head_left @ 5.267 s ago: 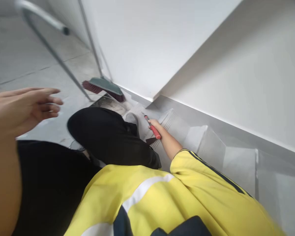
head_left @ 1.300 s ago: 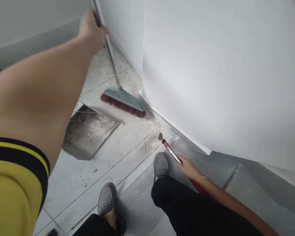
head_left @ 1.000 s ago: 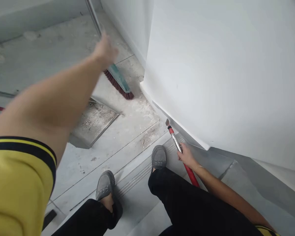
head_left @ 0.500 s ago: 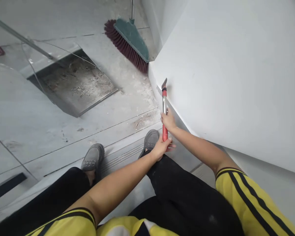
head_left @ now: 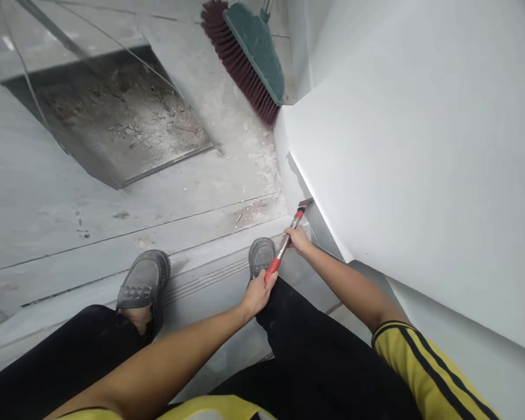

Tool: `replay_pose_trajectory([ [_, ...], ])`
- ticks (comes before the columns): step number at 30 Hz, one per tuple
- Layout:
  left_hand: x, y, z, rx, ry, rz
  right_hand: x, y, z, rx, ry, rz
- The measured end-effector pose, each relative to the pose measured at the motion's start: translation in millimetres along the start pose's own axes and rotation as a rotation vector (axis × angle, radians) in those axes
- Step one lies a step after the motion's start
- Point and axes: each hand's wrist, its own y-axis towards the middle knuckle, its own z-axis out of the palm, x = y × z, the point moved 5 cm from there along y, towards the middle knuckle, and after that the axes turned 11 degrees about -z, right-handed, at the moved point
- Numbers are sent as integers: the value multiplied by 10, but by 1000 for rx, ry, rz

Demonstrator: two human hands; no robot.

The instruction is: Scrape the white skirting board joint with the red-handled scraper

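A long-handled scraper (head_left: 285, 244) with red grips and a bare metal shaft slants up to the right between my hands. My left hand (head_left: 258, 296) is wrapped round the red grip at its lower end. Higher up, my right hand (head_left: 298, 239) closes on the metal shaft below the head. The scraper's flat blade is at the lower edge of the white wall (head_left: 402, 151), beside the narrow grey strip under that edge. Whether the blade touches the surface, I cannot tell.
A broom (head_left: 258, 52) with dark red bristles leans near the wall corner. To the left lies a dustpan (head_left: 164, 169) holding rubble and dust. Debris (head_left: 249, 214) is scattered on the tiled floor. My grey shoes (head_left: 144, 277) are on a ridged step.
The scraper's head has come down from the white wall face to its lower edge, and the handle has tilted. Both hands moved with it, the left one down and leftward. The view has shifted.
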Motion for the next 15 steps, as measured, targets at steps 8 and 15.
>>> replay_pose_trajectory([
  [8,46,-85,235,-13,8,44,-164,-82,-150,23,12,39],
  [15,107,147,27,13,28,27,-76,99,-38,21,-26,6],
])
